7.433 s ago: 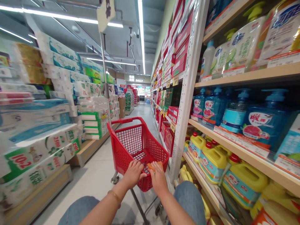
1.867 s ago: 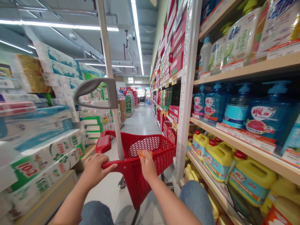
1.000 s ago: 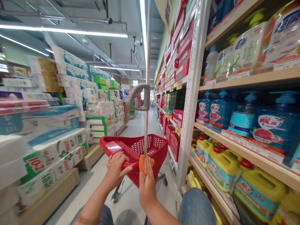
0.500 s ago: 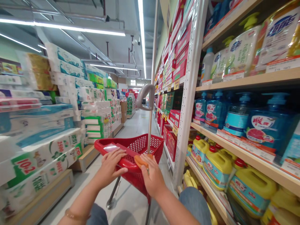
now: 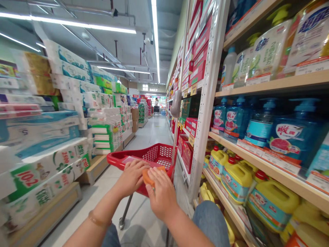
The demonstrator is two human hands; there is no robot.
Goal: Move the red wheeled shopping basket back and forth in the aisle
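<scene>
A red plastic shopping cart [image 5: 116, 159] with a perforated basket stands right in front of me, and a thin metal pole rises from its right side. My left hand [image 5: 133, 176] rests on the cart's near rim, fingers curled over it. Close beside it, my right hand [image 5: 162, 193] presses an orange cloth [image 5: 147, 179] against the same rim. Most of the cloth is hidden under the right fingers. The two hands almost touch.
On the right, a shelf [image 5: 269, 82] holds blue pump bottles [image 5: 232, 118] and yellow jugs [image 5: 238, 181]. Tissue packs [image 5: 46, 168] are stacked on the left. The tiled aisle [image 5: 154, 128] runs ahead between them, with a person [image 5: 156, 102] far off. My right knee [image 5: 210, 223] is near the lower shelf.
The cart has turned slightly, and its pole and grey grip have swung right. My left hand has slid right along the rim, closer to the right hand with the orange cloth.
</scene>
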